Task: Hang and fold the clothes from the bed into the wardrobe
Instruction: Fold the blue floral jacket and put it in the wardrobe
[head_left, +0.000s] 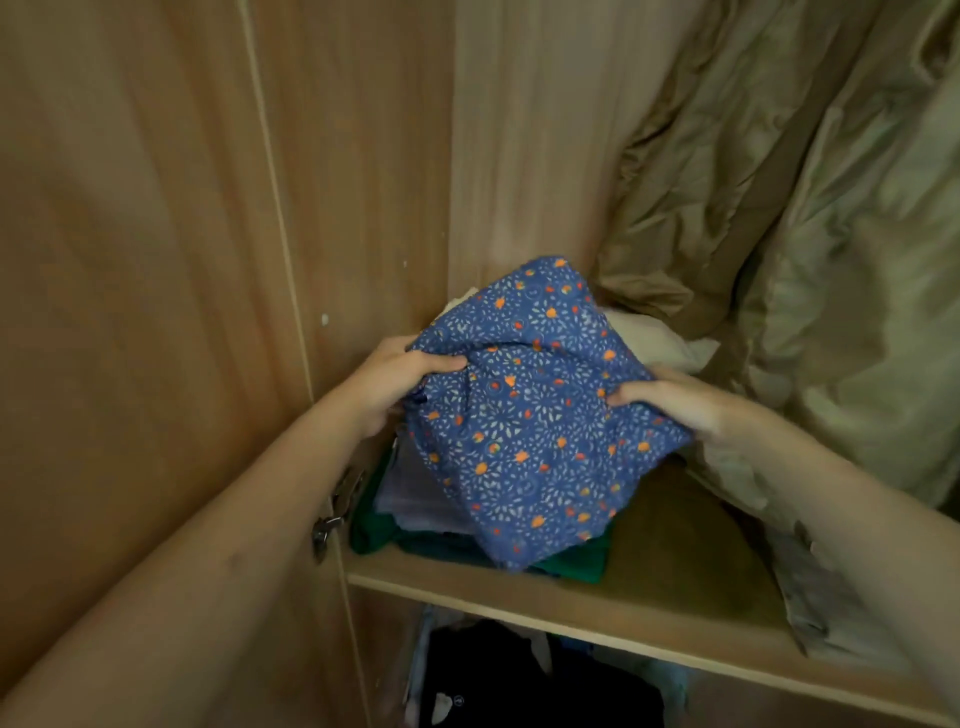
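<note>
Head view: folded blue cotton garment with white leaf print and small orange flowers (524, 415), held between both hands over a pale wooden wardrobe shelf (649, 587). Left hand (395, 384) grasping the garment's left edge, thumb curled over the top of the cloth. Right hand (675, 400) grasping the right edge, thumb on top and fingers tucked underneath. Lower corner of the garment draped onto a stack of folded clothes, green at the bottom with white layers above (415, 519), below and between the hands.

Likely light, soft and limp; no stiffness to keep the fold, so prone to sag and slide open if held by one edge only. Best taken as now, at opposite sides with fingers beneath, then lowered flat onto the stack and smoothed from the top.

Beyond the right hand, hanging olive-beige padded fabric (831, 234). Beside the left forearm, a metal door hinge (332, 514). Under the shelf, dark clothing (519, 675) bearing a small white mark, too small to read. No brand, label or legible writing anywhere else
</note>
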